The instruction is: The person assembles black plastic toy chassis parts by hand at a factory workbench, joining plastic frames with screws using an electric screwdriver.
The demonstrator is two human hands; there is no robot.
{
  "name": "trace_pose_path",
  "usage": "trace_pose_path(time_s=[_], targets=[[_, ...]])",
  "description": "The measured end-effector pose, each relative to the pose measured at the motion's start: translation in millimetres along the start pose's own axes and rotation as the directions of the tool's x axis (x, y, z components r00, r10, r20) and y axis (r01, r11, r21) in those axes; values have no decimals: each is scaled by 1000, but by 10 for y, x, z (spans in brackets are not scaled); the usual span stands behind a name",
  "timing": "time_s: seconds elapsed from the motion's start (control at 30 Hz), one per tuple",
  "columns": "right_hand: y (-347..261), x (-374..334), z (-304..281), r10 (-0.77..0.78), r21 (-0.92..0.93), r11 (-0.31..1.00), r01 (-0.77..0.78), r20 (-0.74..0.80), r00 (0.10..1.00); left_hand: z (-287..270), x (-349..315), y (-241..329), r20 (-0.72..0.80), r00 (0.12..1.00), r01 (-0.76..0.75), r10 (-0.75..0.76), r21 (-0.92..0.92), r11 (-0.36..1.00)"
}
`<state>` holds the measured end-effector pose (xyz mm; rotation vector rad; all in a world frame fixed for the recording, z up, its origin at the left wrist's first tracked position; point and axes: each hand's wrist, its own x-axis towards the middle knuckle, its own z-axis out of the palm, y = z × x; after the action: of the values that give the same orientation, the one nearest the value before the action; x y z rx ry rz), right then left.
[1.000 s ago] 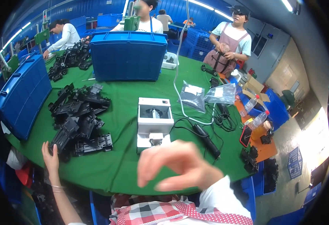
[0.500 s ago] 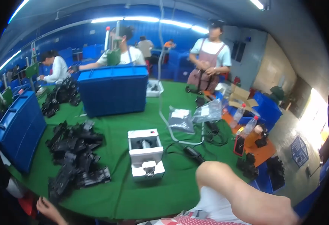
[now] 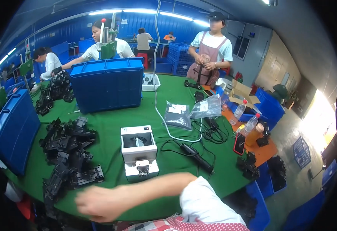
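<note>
My right hand (image 3: 99, 202) reaches across to the left at the table's near edge, the arm coming from a white sleeve (image 3: 209, 204). Motion smears its fingers, so I cannot tell whether they grip anything. Just beyond it, at the left, lies a heap of black moulded plastic parts (image 3: 68, 144). A white box-shaped device (image 3: 138, 148) stands beyond my forearm, with an open top compartment and a small metal fitting at its front. To its right a black corded electric screwdriver (image 3: 197, 157) lies on the green cloth (image 3: 137, 117). My left hand does not show.
Blue crates (image 3: 107, 86) stand on the table's far side. Grey plastic bags (image 3: 178, 115), bottles (image 3: 252, 124), a red-edged phone (image 3: 239, 143) and an open carton (image 3: 242, 92) lie at right. A person in an apron (image 3: 211, 50) stands opposite; other people sit farther back.
My right arm has swung from the lower right across to the left, towards the black parts. My left hand has gone out of view at the lower left. The whole view has shifted slightly.
</note>
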<state>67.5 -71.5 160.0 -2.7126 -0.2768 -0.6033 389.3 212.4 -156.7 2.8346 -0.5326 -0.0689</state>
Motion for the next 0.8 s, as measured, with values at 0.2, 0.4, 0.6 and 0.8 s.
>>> trace_pose_path(time_s=[0.2,0.4,0.6,0.8], targets=[[-77,-1190,707,488,439,815,-378,-169,856,103,219,-416,-154,983,-99,96,-13,995],[202,-1607,872,617,296,787,-541,-376,692,47,436,-540,201,970,-160,134,118,980],[230,-1648,956,637,269,770,-579,-395,663,-324,347,-255,248,958,-184,145,142,973],[178,-1694,1006,667,285,745,-603,-319,673,-126,331,47,163,975,106,-152,260,960]])
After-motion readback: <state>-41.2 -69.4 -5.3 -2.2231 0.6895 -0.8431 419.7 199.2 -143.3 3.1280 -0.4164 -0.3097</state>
